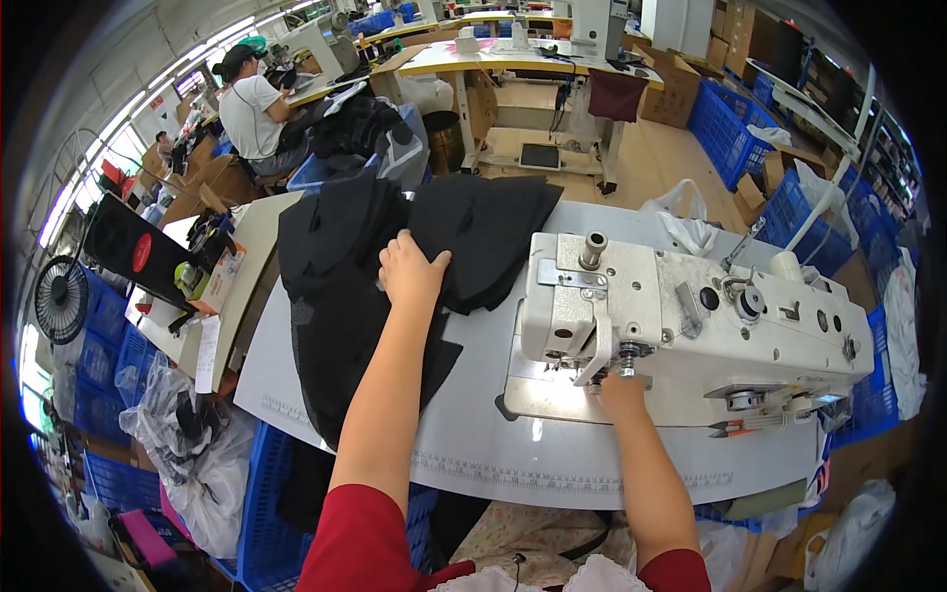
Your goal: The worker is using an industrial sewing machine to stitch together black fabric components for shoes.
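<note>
The person is wearing a red top with short sleeves (360, 538), the left one showing as a broad red band at the near edge, the right one (674, 570) peeking in as a smaller red patch. Both forearms are showing bare below the sleeves. The left hand (409, 271) and the right hand (621, 395) are wearing no gloves. Near the lower edge, pale floral fabric with a white frilled trim (538, 553) is covering the lap.
</note>
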A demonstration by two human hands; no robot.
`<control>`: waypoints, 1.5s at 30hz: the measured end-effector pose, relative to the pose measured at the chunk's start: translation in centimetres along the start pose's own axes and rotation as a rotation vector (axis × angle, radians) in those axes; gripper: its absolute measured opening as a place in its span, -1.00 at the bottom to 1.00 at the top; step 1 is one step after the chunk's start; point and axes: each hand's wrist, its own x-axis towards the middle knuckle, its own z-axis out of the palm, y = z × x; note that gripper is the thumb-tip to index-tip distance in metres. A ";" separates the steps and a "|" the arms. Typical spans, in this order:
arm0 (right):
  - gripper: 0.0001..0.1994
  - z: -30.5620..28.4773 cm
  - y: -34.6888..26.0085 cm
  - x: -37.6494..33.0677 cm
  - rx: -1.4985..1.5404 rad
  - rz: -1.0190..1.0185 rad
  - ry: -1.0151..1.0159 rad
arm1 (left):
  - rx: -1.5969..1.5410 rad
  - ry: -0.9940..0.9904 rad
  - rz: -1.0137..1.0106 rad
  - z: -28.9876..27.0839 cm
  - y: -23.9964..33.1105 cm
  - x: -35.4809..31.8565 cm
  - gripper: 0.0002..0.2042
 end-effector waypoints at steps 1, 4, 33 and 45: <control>-0.78 0.6 0.3 0.0 -0.001 0.011 0.002 | -0.006 -0.004 0.008 0.2 0.5 0.0 -0.53; -0.80 0.5 -0.1 0.2 -0.084 -0.061 0.319 | -0.158 0.097 0.076 0.4 1.8 0.2 -0.65; -0.80 -4.1 -1.7 -0.5 0.397 0.092 0.011 | -0.531 -0.727 0.417 -1.9 4.0 -11.7 -0.69; -0.67 -6.7 -2.8 0.2 0.545 0.118 -0.126 | -0.635 -0.721 0.345 -1.3 3.9 -11.9 -0.56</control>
